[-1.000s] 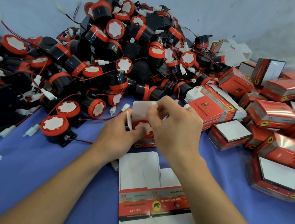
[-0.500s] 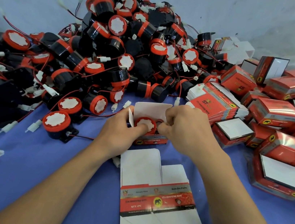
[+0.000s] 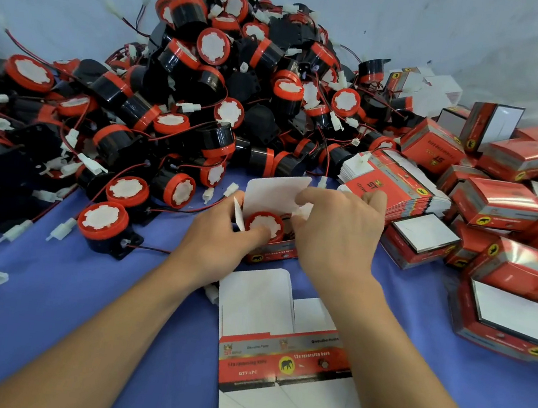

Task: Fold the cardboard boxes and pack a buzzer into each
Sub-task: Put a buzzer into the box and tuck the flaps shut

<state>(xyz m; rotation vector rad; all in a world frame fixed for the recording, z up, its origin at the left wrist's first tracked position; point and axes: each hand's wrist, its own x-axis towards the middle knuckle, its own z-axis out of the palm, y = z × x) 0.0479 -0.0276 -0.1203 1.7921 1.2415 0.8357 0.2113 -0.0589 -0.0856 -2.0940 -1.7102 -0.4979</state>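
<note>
A small red cardboard box point(image 3: 269, 252) stands on the blue cloth with its white lid flap point(image 3: 276, 192) raised. A black-and-red buzzer point(image 3: 264, 225) sits inside it, white face up. My left hand point(image 3: 217, 241) grips the box's left side, thumb against the buzzer's rim. My right hand point(image 3: 335, 237) pinches the white side flap at the box's right edge. A flat unfolded box blank point(image 3: 277, 357) lies just in front of my wrists.
A big heap of loose buzzers point(image 3: 207, 91) with red wires fills the back left. A stack of flat box blanks point(image 3: 391, 183) lies right of my hands. Several packed red boxes point(image 3: 508, 210) crowd the right side.
My right hand has moved from the lid flap's top edge down to the box's right side flap. The left hand has stayed on the box.
</note>
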